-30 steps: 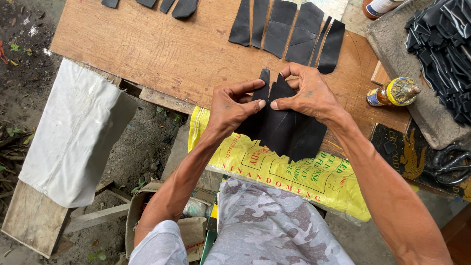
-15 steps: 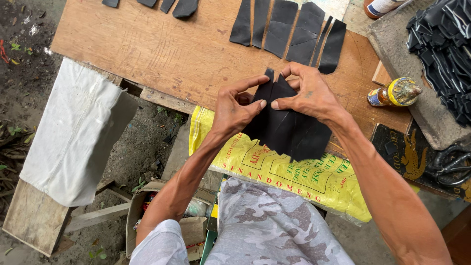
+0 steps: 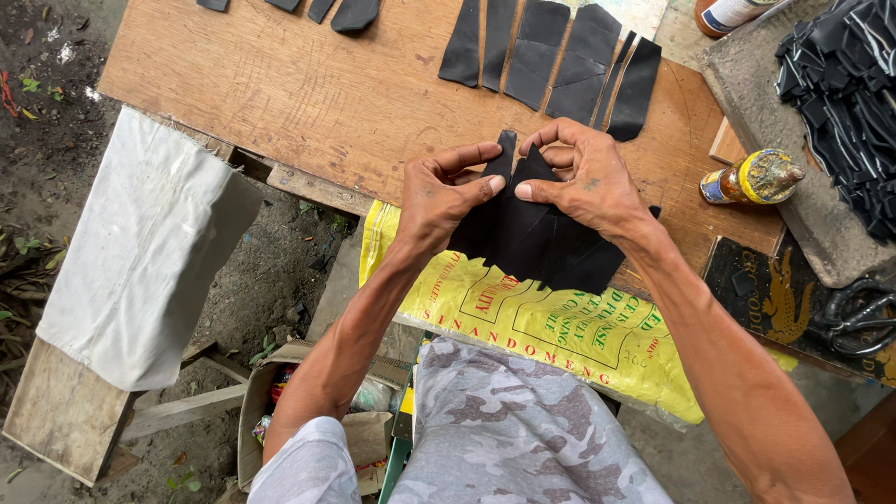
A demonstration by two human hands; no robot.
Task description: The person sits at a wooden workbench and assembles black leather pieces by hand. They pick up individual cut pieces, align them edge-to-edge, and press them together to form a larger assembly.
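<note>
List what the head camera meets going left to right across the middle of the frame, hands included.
White cloth → left hand → black sheet piece pinched by both hands → right hand → small yellow-capped bottle → pile of black strips at the right edge.

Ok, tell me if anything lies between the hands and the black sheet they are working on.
Nothing visible does. The left hand and the right hand both already pinch the top edge of the black sheet, thumbs nearly meeting, and hold it above the yellow sack. The cut black pieces lie apart, farther up the wooden board.
</note>
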